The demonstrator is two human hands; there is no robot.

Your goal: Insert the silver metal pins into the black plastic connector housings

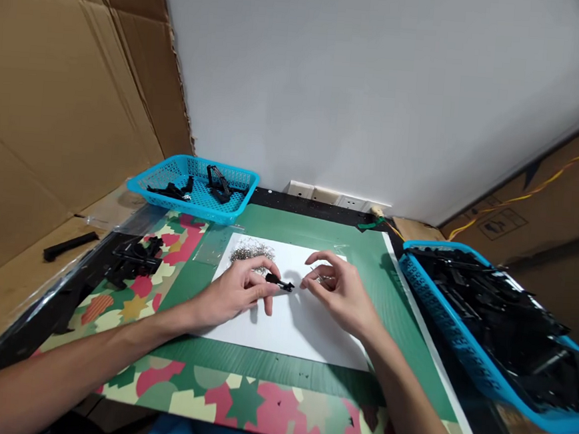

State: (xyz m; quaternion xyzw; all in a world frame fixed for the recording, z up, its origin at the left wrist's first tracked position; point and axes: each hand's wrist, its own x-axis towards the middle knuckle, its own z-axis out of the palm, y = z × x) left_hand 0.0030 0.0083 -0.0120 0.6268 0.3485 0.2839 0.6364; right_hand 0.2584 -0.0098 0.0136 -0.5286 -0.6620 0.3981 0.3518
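My left hand [241, 283] is closed, its thumb and fingers pinching a small black plastic part [285, 285] that points to the right over the white sheet [280, 336]. Just right of that part is my right hand [337, 287]. Its thumb and a finger meet in a pinch, with the index finger raised above them; whatever lies between the tips is too small to make out. Behind my left hand a pile of tiny silvery metal pieces [251, 249] rests on the sheet. A few more of these show partly behind my right fingers.
A blue basket [192, 213] with several black parts stands at the back left. Another blue basket [488, 373], heaped with black parts, is at the right. Black parts [136, 258] lie on the left of the patterned mat. Wall sockets [326, 195] line the back edge.
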